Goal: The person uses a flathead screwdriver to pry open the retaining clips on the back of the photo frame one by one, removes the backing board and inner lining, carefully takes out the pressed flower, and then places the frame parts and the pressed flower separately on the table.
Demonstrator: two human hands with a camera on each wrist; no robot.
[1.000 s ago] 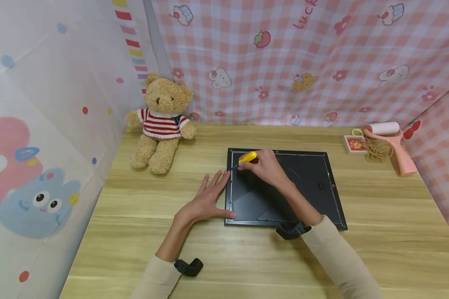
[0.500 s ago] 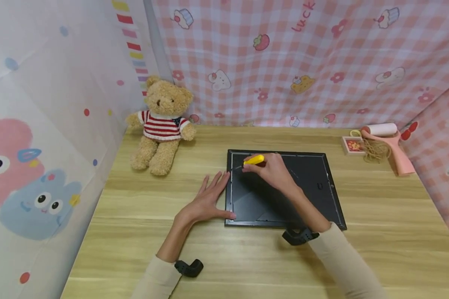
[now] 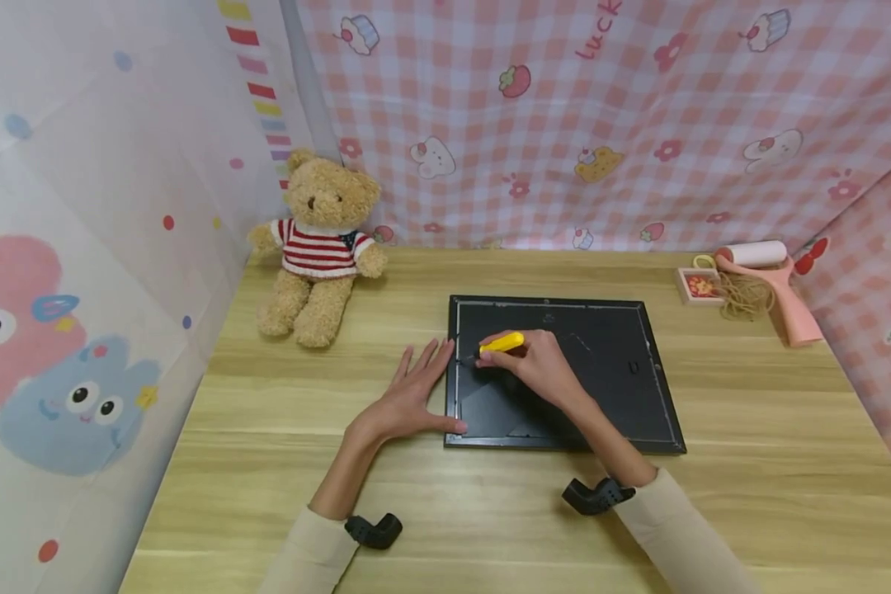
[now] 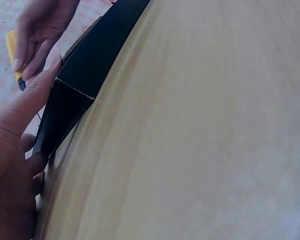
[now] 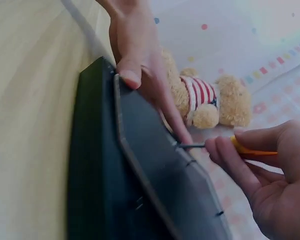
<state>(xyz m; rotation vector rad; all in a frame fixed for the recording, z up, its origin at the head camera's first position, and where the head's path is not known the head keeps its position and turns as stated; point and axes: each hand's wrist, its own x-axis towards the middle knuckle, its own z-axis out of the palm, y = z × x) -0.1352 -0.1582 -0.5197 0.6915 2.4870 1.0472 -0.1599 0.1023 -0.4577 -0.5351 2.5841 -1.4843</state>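
Observation:
A black picture frame [image 3: 564,396] lies back side up on the wooden table, with small dark tabs along its inner edge. My right hand [image 3: 542,363] pinches a yellow-handled screwdriver [image 3: 506,341]. In the right wrist view its thin metal shaft [image 5: 192,145] reaches the frame's inner edge beside a tab. My left hand [image 3: 408,404] rests at the frame's left side, fingers spread and fairly straight along the outer edge. Its thumb [image 5: 130,79] lies on the near left corner. The left wrist view shows the frame's black outer side [image 4: 85,65] close to that thumb.
A teddy bear [image 3: 322,247] in a striped sweater sits at the back left. At the back right are a small box [image 3: 700,286], a bundle of twine [image 3: 745,295] and a pink lint roller [image 3: 783,289]. Printed curtains [image 3: 490,124] hang behind the table.
My right hand first drew slightly right, then moved toward me along the frame's left edge with the screwdriver. My left hand has stayed in place.

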